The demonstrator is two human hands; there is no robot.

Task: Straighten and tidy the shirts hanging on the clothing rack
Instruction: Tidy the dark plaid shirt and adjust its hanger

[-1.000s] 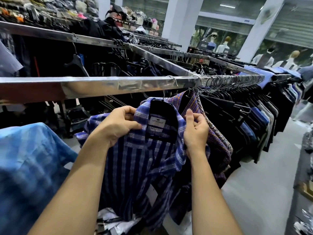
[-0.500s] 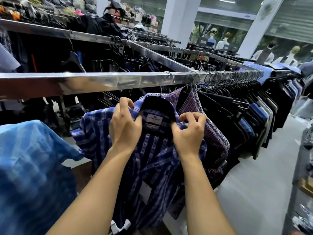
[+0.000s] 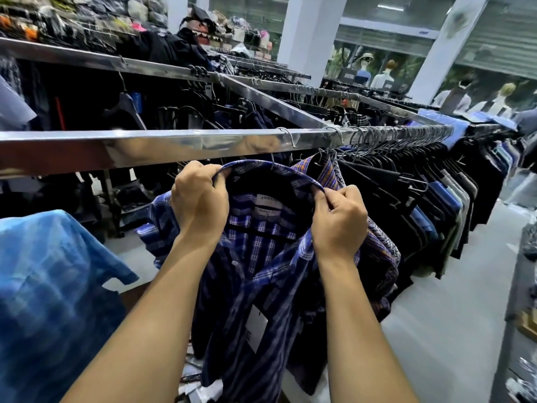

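A blue and purple plaid shirt (image 3: pixel 261 266) hangs on a hanger from the shiny metal rail (image 3: pixel 145 146), its collar opened toward me with a white label inside. My left hand (image 3: pixel 200 205) grips the left side of the collar. My right hand (image 3: pixel 340 222) pinches the right side of the collar. Just behind hangs an orange and purple plaid shirt (image 3: pixel 328 173), then a long tight row of dark shirts (image 3: pixel 421 205) on black hangers running to the right.
A bright blue shirt (image 3: pixel 49 286) hangs at the near left. More rails with dark clothes (image 3: pixel 174 91) stand behind. A grey floor aisle (image 3: pixel 450 315) runs along the right, with white pillars (image 3: pixel 308 36) and mannequins (image 3: pixel 383 74) far off.
Both hands have slid up the plaid shirt's collar and spread apart, the left to its upper left edge, the right to its right edge. The collar now stands wider open.
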